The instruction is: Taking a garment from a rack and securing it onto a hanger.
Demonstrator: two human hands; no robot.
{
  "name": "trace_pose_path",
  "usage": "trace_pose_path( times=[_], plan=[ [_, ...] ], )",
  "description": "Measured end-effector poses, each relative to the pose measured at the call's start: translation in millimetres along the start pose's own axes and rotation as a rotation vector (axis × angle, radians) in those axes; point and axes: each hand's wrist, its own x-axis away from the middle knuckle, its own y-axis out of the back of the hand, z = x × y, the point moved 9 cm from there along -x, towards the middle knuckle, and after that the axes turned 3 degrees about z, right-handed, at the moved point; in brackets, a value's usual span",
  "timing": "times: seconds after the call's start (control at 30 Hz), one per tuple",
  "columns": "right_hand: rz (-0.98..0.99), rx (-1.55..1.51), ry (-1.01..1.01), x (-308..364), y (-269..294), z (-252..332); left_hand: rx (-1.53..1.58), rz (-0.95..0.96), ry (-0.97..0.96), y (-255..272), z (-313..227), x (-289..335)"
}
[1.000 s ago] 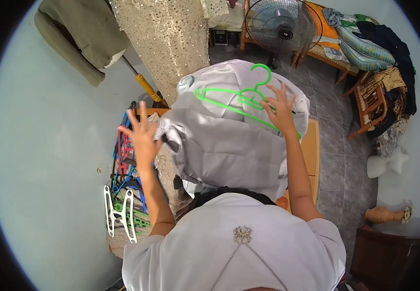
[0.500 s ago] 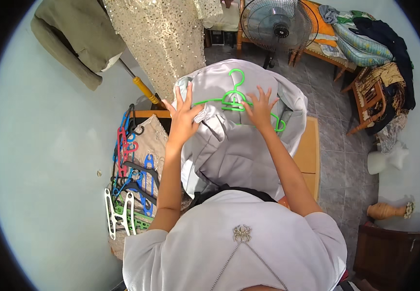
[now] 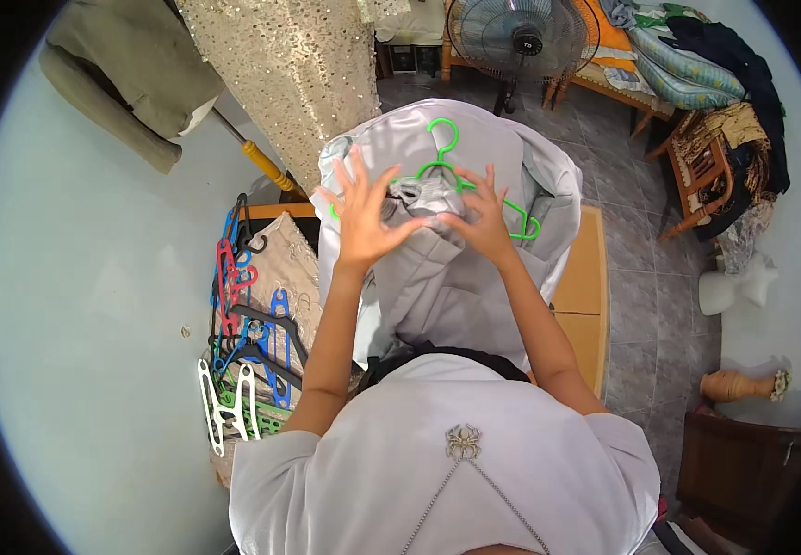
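Garment is lying bunched over green hanger; left hand is holding fingers spread, thumb at cloth; right hand is curving beside it, can't tell if pinching.

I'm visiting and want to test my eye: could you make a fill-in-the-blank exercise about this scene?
The hanger nearest the left hand and right hand is coloured ____.
The white hanger lies on the person's ____ side.
The metal ornament on the shirt is shaped like a ____.
Missing words: green; left; spider.
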Motion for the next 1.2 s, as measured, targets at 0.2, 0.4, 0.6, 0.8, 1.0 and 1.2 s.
trace_pose_path(
  times=[0.2, 0.4, 0.6, 0.8, 1.0, 1.2],
  plan=[
    [-0.229, 0.018, -0.130, 4.3, 15.8, -9.0, -0.122, 0.185, 0.264, -34.4, -24.4, 56.5],
    [-0.262, -0.001, -0.100, 5.6, 23.2, -14.4, -0.202, 0.086, 0.255, -34.7, -12.6, 61.7],
    [-0.285, 0.119, -0.135, 12.8, 43.6, -36.9, 0.059, -0.073, 0.251, 0.7, 50.4, 69.6],
    [-0.218, 0.152, -0.136, 13.7, 46.2, -43.3, 0.178, -0.101, 0.478, 7.4, 102.5, 85.4],
    [-0.153, 0.162, -0.238, 16.2, 48.0, -57.4, 0.146, 0.083, 0.628, 1.9, 92.1, 81.0],
    [-0.006, 0.415, -0.236, -0.3, 33.2, -48.3, 0.197, -0.064, 0.444, -11.0, 96.5, 95.4]
  ],
)
